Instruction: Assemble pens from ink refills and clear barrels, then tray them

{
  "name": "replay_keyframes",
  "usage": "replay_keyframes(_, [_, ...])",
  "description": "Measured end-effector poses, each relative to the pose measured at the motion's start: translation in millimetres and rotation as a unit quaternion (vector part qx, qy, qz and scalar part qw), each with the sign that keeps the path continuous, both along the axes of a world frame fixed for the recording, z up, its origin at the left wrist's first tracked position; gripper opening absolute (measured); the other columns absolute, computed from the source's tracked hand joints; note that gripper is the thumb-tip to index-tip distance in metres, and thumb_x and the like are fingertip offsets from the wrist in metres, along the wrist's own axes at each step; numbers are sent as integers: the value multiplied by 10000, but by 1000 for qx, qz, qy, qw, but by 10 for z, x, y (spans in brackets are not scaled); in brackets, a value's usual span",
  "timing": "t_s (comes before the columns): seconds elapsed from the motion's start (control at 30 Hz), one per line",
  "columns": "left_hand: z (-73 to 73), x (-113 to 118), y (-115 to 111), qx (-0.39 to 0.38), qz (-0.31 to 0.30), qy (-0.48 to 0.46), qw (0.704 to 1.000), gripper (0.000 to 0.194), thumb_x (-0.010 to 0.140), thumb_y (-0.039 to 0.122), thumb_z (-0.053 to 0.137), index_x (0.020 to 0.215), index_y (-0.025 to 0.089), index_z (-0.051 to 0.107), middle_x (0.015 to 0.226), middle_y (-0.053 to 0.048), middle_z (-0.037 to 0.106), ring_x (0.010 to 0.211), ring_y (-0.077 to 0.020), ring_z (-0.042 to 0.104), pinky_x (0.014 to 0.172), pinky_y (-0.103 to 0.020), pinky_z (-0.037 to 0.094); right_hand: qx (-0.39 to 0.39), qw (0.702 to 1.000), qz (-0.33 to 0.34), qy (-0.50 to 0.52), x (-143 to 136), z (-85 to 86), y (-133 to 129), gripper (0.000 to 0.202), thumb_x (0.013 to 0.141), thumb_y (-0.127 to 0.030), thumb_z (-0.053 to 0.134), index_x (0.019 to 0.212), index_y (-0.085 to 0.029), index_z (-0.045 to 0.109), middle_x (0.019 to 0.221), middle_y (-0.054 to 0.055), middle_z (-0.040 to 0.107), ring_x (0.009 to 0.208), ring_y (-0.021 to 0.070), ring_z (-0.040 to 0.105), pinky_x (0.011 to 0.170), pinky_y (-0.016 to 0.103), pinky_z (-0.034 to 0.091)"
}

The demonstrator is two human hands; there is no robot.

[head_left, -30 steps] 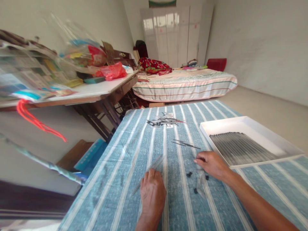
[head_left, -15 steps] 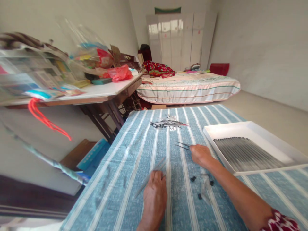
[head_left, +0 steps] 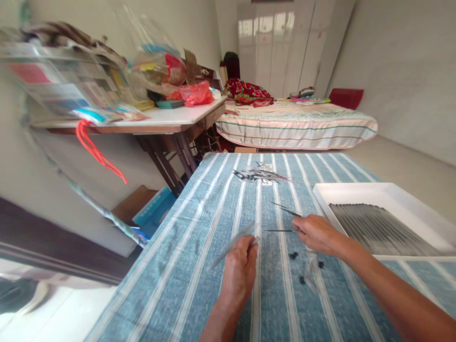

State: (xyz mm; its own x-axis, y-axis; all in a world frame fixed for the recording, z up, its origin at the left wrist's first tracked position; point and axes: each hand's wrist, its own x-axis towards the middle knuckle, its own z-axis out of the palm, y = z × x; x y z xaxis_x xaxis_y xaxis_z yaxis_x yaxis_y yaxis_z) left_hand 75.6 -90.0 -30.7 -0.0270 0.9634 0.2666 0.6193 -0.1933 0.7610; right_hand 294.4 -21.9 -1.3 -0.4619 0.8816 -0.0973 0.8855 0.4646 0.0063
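Note:
My left hand (head_left: 239, 266) is closed round some thin clear strips (head_left: 233, 244) over the striped cloth. To its right, my right hand (head_left: 315, 232) pinches thin dark sticks (head_left: 285, 209), whose ends point left. One more dark stick (head_left: 278, 231) lies level, its right end by my right fingers. Small black pieces (head_left: 293, 255) and a clear plastic piece (head_left: 310, 270) lie below my right hand. Farther back is a loose pile of thin dark sticks (head_left: 256, 175) over a white label. A white box (head_left: 402, 197) at the right holds a row of dark-topped thin items (head_left: 377, 228).
The blue striped tablecloth (head_left: 171, 266) covers the table. At the left stands a side table (head_left: 160, 118) with plastic bags and a clear box, a red cord (head_left: 94, 149) hanging off it. A bed (head_left: 295, 128) stands behind.
The view has shifted, so the scene sits farther right. The dark sticks at my right hand have spread apart, one now lying level. My left hand still holds the clear strips.

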Motion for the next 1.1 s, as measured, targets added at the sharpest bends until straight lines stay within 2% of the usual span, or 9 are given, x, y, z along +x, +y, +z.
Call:
replay_keyframes(0.1, [-27, 13, -2, 31, -20, 10, 999, 199, 838, 199, 470, 956, 145, 620, 886, -70, 678, 852, -191, 633, 778, -305, 477, 34, 999, 30, -18, 25, 64, -101, 152, 793, -162, 430, 797, -193, 578, 643, 39, 661, 598, 178, 619, 501, 262, 204])
replay_keyframes(0.2, [-58, 18, -7, 52, -34, 20, 998, 203, 839, 190, 475, 973, 142, 619, 889, -74, 676, 850, -188, 635, 776, -302, 488, 55, 997, 31, -45, 22, 107, -134, 152, 807, -172, 431, 836, -184, 580, 636, 54, 668, 589, 190, 626, 492, 269, 188])
replay_keyframes(0.43, [-69, 25, -13, 59, -53, 44, 996, 192, 837, 186, 474, 958, 161, 621, 861, -68, 671, 815, -188, 640, 738, -296, 501, 71, 994, 42, -72, -4, 160, -165, 177, 805, -129, 420, 883, -169, 574, 643, 77, 679, 612, 211, 649, 499, 261, 248])
replay_keyframes(0.6, [-5, 42, -51, 15, -73, 63, 995, 204, 849, 193, 439, 946, 171, 617, 839, -60, 655, 787, -183, 628, 714, -290, 485, 57, 993, 37, -93, 3, 200, -171, 194, 799, -107, 426, 922, -156, 568, 657, 90, 681, 645, 226, 658, 526, 258, 313])
replay_keyframes(0.77, [28, 58, -72, -22, -121, 61, 990, 203, 851, 197, 421, 902, 179, 616, 832, -51, 646, 765, -174, 614, 700, -269, 458, 58, 993, 36, -95, -13, 275, -171, 207, 793, -80, 434, 942, -154, 556, 716, 107, 690, 680, 232, 662, 542, 263, 339])
replay_keyframes(0.87, [35, 68, -70, -43, -137, 55, 988, 193, 838, 184, 422, 845, 179, 615, 786, -33, 637, 735, -160, 602, 679, -249, 439, 55, 993, 40, -100, -41, 304, -200, 223, 794, -73, 423, 953, -152, 556, 741, 103, 694, 696, 223, 662, 543, 258, 336])
replay_keyframes(0.97, [53, 72, -65, -65, -127, 55, 988, 193, 825, 185, 419, 782, 178, 608, 725, -17, 620, 688, -152, 587, 643, -240, 421, 62, 992, 43, -97, -57, 304, -239, 215, 805, -84, 411, 939, -158, 562, 744, 97, 694, 698, 213, 658, 532, 252, 316])
replay_keyframes(1.1, [93, 76, -63, -100, -135, 39, 985, 184, 801, 198, 434, 731, 180, 604, 647, 7, 582, 631, -143, 568, 593, -230, 406, 62, 993, 71, -67, -57, 276, -280, 187, 821, -98, 406, 881, -172, 567, 741, 70, 688, 659, 192, 640, 518, 250, 275])
